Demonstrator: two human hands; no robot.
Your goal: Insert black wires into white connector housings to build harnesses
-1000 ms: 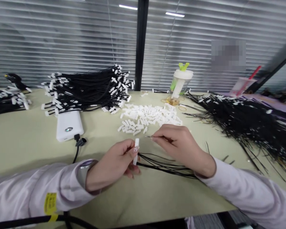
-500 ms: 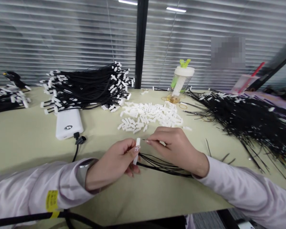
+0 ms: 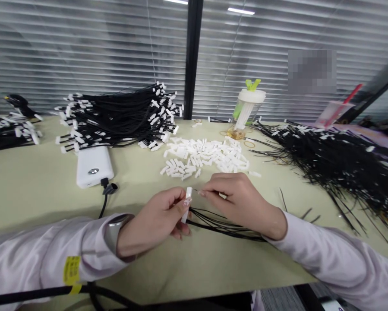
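Between thumb and fingers, my left hand (image 3: 158, 218) grips a white plastic connector housing (image 3: 187, 203) held nearly upright. Several black wires (image 3: 219, 222) run from the housing's lower part toward the right, passing under my right wrist. My right hand (image 3: 237, 201) pinches a thin black wire (image 3: 196, 190) whose end points at the housing's upper part. Whether that tip is inside the housing or just at its face, I cannot tell. Beyond my hands lies a pile of loose white housings (image 3: 209, 155).
At the back left is a stack of finished-looking black cables (image 3: 122, 116) with white ends. A white power bank (image 3: 94, 168) has a cable plugged in. A lidded cup (image 3: 247, 110) stands behind the pile. Many loose black wires (image 3: 339, 160) cover the right side.
The view has shifted slightly. Both hands keep nearly the same pose, with the wire still at the housing's upper part.
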